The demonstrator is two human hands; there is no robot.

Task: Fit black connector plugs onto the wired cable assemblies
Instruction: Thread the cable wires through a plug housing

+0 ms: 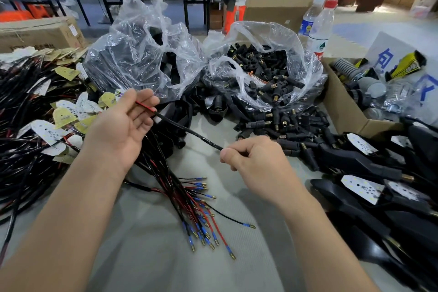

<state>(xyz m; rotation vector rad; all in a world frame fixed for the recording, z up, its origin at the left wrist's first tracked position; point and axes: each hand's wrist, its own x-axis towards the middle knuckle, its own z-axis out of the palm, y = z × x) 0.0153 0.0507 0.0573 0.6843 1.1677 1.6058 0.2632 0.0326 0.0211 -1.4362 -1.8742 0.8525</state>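
Observation:
A black sheathed cable (187, 129) with a red and a black wire at its far end stretches between my two hands above the table. My left hand (123, 130) is palm up and pinches the red and black wire end between thumb and fingers. My right hand (256, 156) is closed on the cable's near end. Under my hands lies a bundle of red and black wires (196, 211) with blue sleeves and brass tips. Loose black connector plugs (279, 123) with brass ends lie heaped behind my right hand, and more fill a clear plastic bag (265, 71).
A second clear bag (142, 59) holds black parts at centre. A pile of cables with white LED boards (42, 111) covers the left. Black housings with boards (369, 182) lie right. A cardboard box (341, 106) and two water bottles (320, 26) stand at back right.

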